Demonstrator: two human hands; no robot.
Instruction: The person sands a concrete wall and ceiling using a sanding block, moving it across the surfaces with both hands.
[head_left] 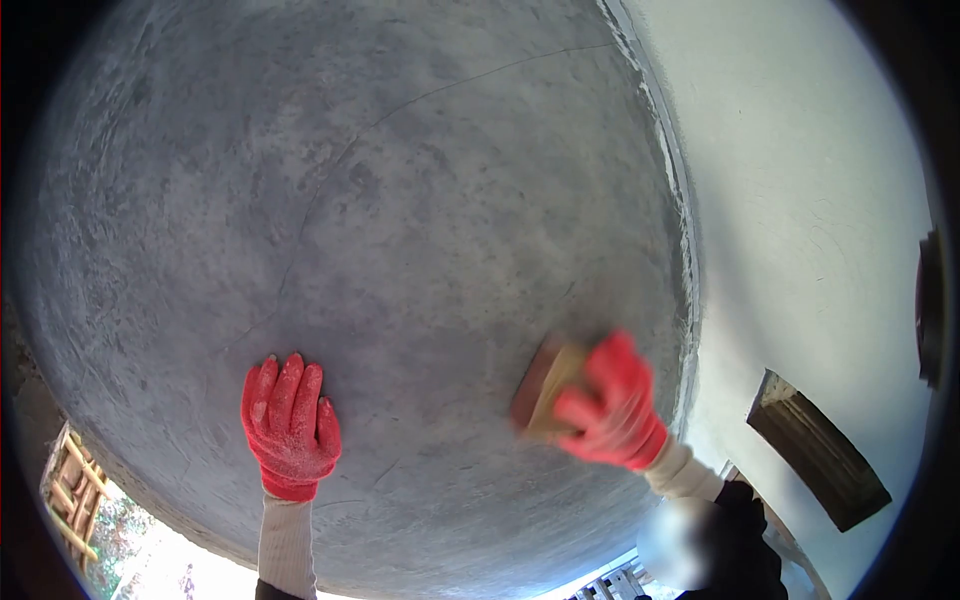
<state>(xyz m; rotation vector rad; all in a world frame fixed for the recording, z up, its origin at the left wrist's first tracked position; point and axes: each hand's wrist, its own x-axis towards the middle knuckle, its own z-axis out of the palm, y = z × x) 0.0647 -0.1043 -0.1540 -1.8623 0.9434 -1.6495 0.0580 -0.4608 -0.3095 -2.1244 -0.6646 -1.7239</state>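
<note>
A broad grey cement surface (430, 230), with thin cracks and a mottled finish, fills most of the view. My left hand (290, 425), in a dusty red-coated glove, lies flat against it with the fingers stretched out and nothing held. Farther right, my right hand (615, 405) wears a matching glove and is blurred by motion. Its fingers are wrapped round a sanding block (548, 390), reddish-brown on one face and tan on the side, pressed to the cement. The block's far side is hidden by the hand.
A whitish wall (800, 200) meets the cement along a rough, chipped edge (672, 150) at right. On it are a dark wooden-looking rectangle (820, 455) and a dark object (930, 310). Wooden poles (78, 490) stand lower left beside bright daylight.
</note>
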